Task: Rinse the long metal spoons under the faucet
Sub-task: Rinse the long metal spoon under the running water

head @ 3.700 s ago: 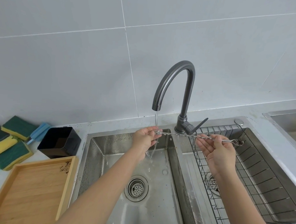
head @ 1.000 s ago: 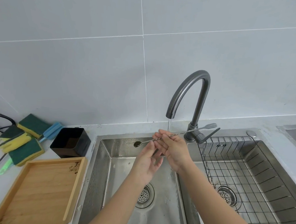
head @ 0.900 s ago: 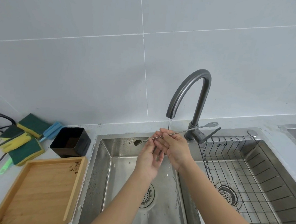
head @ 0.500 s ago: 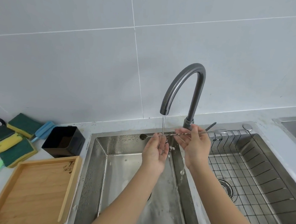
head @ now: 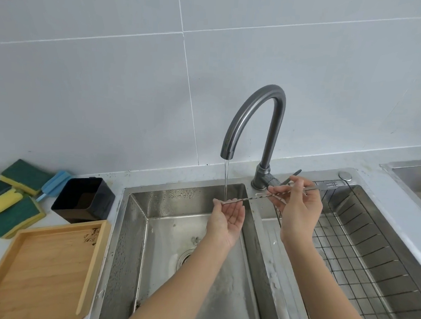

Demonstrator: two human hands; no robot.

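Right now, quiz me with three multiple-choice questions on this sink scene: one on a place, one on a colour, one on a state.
1. Where does the wire rack sit?
A. in the right basin
B. on the wooden tray
C. on the counter left of the sink

2. What colour is the square cup left of the sink?
A. white
B. black
C. red

3. What state is the faucet in?
A. off and dry
B. running
C. hidden by a cloth

Answers:
1 A, the rack lies inside the right basin, behind the right hand.
2 B, the cup is black, next to the tray.
3 B, a thin stream falls onto the spoon where it meets the left hand.
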